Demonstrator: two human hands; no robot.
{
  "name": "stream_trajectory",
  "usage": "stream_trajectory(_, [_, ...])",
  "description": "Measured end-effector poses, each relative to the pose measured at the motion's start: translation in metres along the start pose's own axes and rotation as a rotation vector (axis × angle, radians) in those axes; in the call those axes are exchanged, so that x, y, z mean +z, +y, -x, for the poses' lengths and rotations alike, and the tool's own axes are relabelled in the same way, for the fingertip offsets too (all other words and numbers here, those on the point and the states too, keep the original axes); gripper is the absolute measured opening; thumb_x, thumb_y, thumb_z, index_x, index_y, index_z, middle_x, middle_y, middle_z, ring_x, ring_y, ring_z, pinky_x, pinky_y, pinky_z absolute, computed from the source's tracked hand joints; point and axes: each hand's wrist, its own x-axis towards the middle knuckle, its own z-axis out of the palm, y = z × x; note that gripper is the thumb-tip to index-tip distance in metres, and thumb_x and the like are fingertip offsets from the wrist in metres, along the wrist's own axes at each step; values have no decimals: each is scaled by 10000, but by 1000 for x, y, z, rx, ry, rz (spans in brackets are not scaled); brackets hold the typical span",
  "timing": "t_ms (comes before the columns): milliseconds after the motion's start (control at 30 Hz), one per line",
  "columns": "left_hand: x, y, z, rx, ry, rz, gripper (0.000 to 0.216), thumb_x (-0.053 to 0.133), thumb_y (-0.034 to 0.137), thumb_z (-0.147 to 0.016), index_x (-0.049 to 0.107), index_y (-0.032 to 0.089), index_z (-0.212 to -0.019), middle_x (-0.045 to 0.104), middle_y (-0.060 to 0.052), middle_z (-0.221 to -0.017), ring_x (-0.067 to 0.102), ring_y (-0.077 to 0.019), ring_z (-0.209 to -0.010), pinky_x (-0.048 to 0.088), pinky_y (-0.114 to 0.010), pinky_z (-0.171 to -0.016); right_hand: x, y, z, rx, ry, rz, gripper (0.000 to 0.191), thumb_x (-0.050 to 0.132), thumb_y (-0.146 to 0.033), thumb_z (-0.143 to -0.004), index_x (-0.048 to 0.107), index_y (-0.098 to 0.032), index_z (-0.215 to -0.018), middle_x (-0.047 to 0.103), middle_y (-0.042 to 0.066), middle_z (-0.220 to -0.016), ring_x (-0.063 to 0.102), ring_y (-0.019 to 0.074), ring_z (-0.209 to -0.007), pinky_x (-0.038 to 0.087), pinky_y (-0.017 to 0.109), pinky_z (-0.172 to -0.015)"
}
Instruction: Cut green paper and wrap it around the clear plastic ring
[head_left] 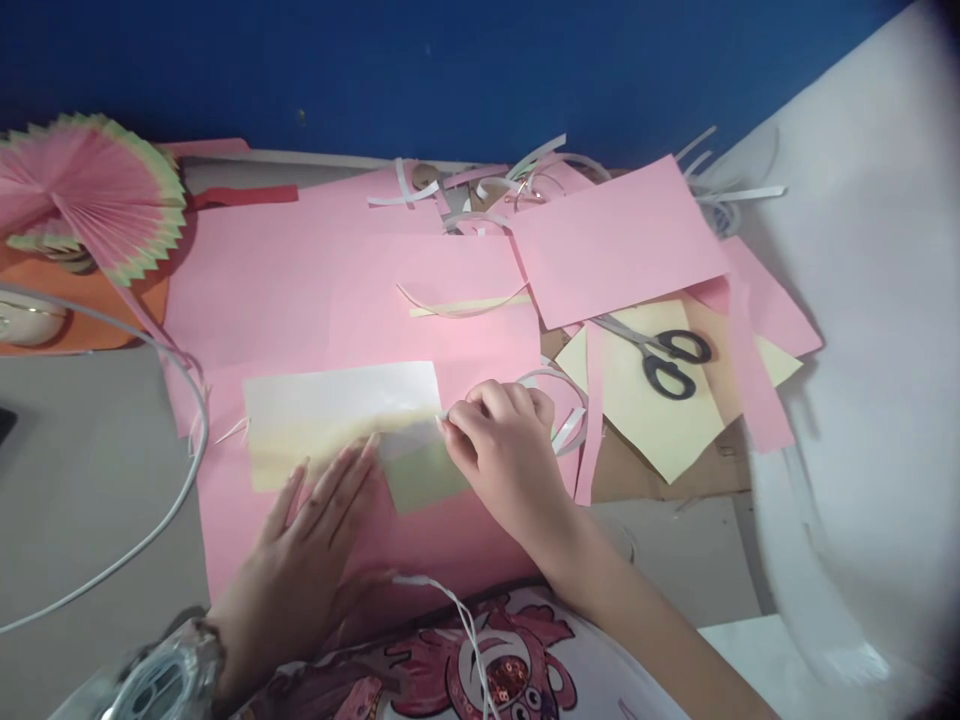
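A pale yellow-white sheet of paper (pixel 337 410) lies on a large pink sheet (pixel 285 290) in front of me. My left hand (pixel 315 540) rests flat on the paper's lower edge, fingers stretched out and slightly spread. My right hand (pixel 506 445) has its fingers curled and pinches the paper's right edge near a folded-over corner (pixel 420 475). A watch sits on my left wrist (pixel 169 670).
Black-handled scissors (pixel 664 358) lie on yellow paper (pixel 660 410) to the right. Another pink sheet (pixel 615 240) and curled paper strips (pixel 517 175) lie behind. A pleated pink paper fan (pixel 90 190) stands far left. A white cable (pixel 172 500) loops at left. White cloth (pixel 862 300) covers the right.
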Motion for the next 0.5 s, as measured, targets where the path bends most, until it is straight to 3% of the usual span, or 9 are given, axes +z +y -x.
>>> stream_trajectory(100, [-8,-1,3,30,33,-47,696,333,492,-896,106,151,-1459,255,-110,-1484,181,-278,-1386,100,-505,-1121,0,0,0,-16,-10,15,146,484,-246,-867,568,-206,-755,551,16,-819,451,160,-782,257,349,-785])
stream_trajectory(267, [-7,7,-26,169,29,-48,841,355,618,-840,124,89,-1452,271,-126,-1479,168,-287,-1388,73,-481,-1133,-1,0,-1,-37,-7,40,162,471,-263,-881,586,-211,-779,553,19,-822,455,167,-796,261,349,-788])
stream_trajectory(400, [2,13,-49,152,-17,-18,975,342,721,-767,208,11,-1422,208,-184,-1492,154,-328,-1384,117,-457,-1126,-2,0,0,-45,9,49,177,461,-279,-893,594,-210,-798,565,31,-851,458,174,-819,259,348,-790])
stream_trajectory(500, [5,15,-51,135,-3,-25,1019,317,760,-741,240,-8,-1408,212,-199,-1487,168,-338,-1379,139,-468,-1117,-3,0,1,-42,0,46,192,448,-300,-902,588,-209,-806,565,32,-871,455,177,-828,258,348,-792])
